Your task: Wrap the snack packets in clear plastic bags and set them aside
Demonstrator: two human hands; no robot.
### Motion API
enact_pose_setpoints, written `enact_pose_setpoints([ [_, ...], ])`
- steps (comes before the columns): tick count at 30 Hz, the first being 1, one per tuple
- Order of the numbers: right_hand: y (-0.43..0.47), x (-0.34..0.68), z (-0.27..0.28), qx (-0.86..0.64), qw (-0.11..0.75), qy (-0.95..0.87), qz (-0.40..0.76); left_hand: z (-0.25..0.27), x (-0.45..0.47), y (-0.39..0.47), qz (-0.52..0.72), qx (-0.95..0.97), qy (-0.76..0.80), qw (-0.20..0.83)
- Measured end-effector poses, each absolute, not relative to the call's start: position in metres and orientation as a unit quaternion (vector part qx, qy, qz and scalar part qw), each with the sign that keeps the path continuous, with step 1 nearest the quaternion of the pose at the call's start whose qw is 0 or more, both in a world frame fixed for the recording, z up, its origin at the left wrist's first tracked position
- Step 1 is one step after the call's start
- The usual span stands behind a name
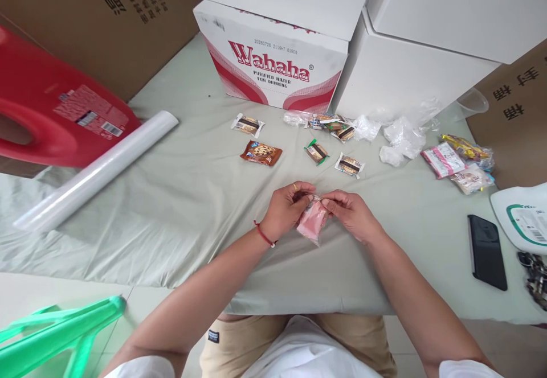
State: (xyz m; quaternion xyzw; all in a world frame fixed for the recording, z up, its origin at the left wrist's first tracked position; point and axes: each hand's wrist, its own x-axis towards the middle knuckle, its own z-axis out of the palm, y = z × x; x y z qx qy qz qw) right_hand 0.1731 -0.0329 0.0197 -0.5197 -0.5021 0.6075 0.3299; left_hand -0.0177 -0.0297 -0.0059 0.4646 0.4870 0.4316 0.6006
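Between my two hands is a small pink snack packet [312, 220] in a clear wrapper, held a little above the cloth near the table's front. My left hand [287, 210], with a red bracelet at the wrist, pinches its upper left edge. The thumb and fingers of my right hand [349, 212] grip the upper right edge. Beyond the hands lie a brown cookie packet [261, 153], a green-edged biscuit packet [317, 152] and a white-edged biscuit packet [350, 165]. Another biscuit packet [248, 125] lies farther back on the left.
A Wahaha carton [273, 62] stands at the back, with crumpled clear plastic [405, 137] beside it. Snack packets [444, 160] and a black phone [487, 251] lie right. On the left are a plastic roll [98, 167] and a red jug [64, 99]. A green stool [64, 329] stands below.
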Motion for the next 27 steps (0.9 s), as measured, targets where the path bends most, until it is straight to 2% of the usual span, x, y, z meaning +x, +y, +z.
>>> enact_pose_setpoints([
  [4, -0.031, 0.177, 0.02, -0.51, 0.341, -0.527, 0.588, 0.0, -0.025, -0.026, 0.43, 0.494, 0.487, 0.578],
  [9, -0.032, 0.177, 0.022, -0.498, 0.35, -0.551, 0.57, 0.005, -0.03, -0.023, 0.344, 0.574, 0.446, 0.594],
  [13, -0.033, 0.179, 0.022, -0.503, 0.347, -0.527, 0.591, 0.004, -0.026, -0.027, 0.358, 0.564, 0.458, 0.586],
  [17, -0.037, 0.184, 0.021, -0.526, 0.321, -0.476, 0.627, 0.004, -0.023, -0.029, 0.357, 0.536, 0.492, 0.586],
  [21, -0.039, 0.183, 0.017, -0.501, 0.293, -0.513, 0.632, 0.004, -0.024, -0.027, 0.32, 0.543, 0.468, 0.619],
  [27, -0.042, 0.172, 0.016, -0.518, 0.304, -0.569, 0.562, 0.006, -0.029, -0.022, 0.305, 0.673, 0.434, 0.516],
])
